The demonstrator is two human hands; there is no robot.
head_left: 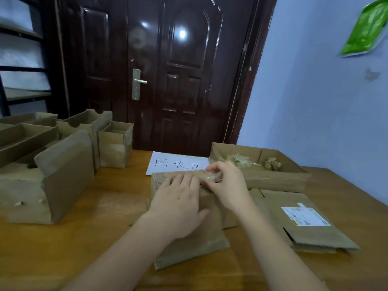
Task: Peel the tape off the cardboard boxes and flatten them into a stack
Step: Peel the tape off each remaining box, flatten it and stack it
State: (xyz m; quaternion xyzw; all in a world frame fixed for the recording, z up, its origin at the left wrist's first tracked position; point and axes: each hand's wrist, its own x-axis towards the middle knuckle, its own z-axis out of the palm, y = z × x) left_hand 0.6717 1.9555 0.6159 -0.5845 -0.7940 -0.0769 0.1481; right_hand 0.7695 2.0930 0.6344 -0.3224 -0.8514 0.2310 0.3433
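Left hand (pixel 178 198) lies flat, fingers straight, pinning the cardboard box (pixel 189 244) at table centre while the right hand (pixel 226 185) pinches clear tape (pixel 210 179) at its far edge — risk: too steep a pull could tear the strip short or lift the cardboard's paper face.

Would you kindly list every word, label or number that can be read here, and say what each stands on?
"回收区", handwritten in dark ink on the white paper sheet lying on the table beyond the hands.
White shipping label on the flattened box at the right: printed text with a yellow mark, too small and blurred to read.
No other text is visible.
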